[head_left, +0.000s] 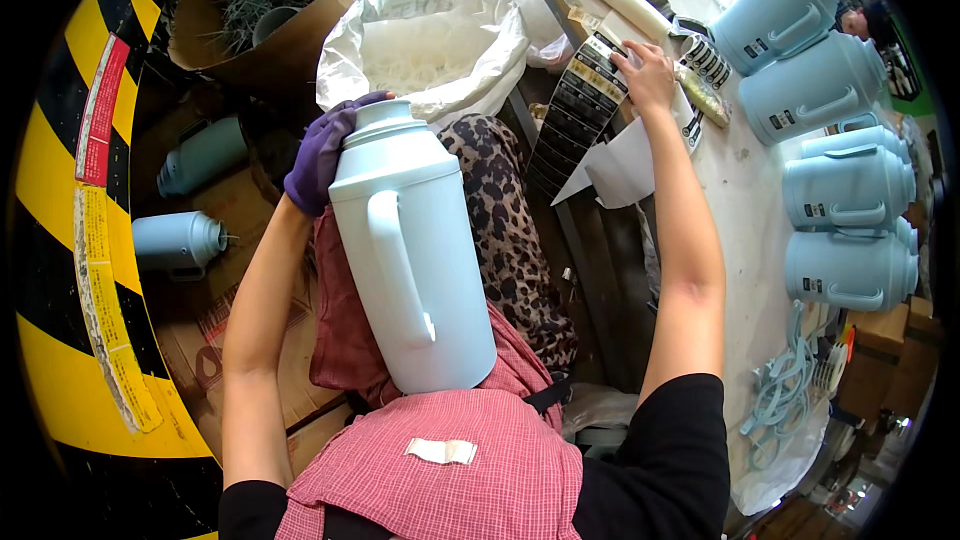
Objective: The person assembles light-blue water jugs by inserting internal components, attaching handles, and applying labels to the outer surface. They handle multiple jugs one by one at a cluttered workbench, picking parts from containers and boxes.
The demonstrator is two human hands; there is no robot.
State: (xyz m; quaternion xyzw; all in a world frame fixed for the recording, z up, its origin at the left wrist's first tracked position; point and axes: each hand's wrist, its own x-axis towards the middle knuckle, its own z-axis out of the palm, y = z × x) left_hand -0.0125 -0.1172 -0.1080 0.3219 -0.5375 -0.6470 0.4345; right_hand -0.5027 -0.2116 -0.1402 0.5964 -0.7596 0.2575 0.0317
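A light blue thermos jug casing (425, 260) with a side handle stands tilted on my lap, its neck pointing away from me. My left hand (322, 155), in a purple glove, grips it at the shoulder beside the neck. To the right, at the table's edge, a sheet of black labels (572, 120) with white backing hangs partly over the side. My bare right hand (648, 77) is at the sheet's upper end, its fingers bent and closed on it. Whether a single label is between the fingertips is too small to tell.
Several light blue jugs (810, 90) stand along the table's (735, 240) right side, near blue straps (785, 390). A white bag of clear plastic rings (425, 50) stands ahead. Two casings (180, 242) lie at left beside a yellow-black striped post (60, 270). A cardboard box (200, 35) stands behind.
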